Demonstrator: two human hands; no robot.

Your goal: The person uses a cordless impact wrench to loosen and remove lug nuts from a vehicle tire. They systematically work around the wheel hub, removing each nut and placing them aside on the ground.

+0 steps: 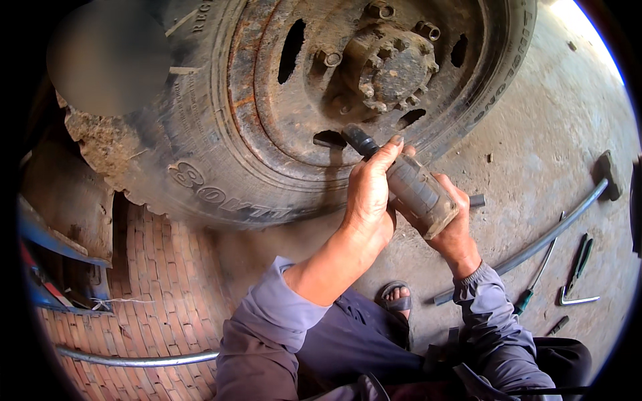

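Both your hands grip a ribbed grey impact wrench (416, 190): the left hand (370, 194) wraps its front, fingers closed, and the right hand (455, 224) clasps the rear, so that the black socket (360, 140) points at the rusty wheel (348, 73). The step appears to be seating the socket on a lug nut (329, 57), which calls for a square, steady line-up. A curved metal bar (535, 244) and a screwdriver (535, 284) lie on the dusty concrete floor (535, 154).
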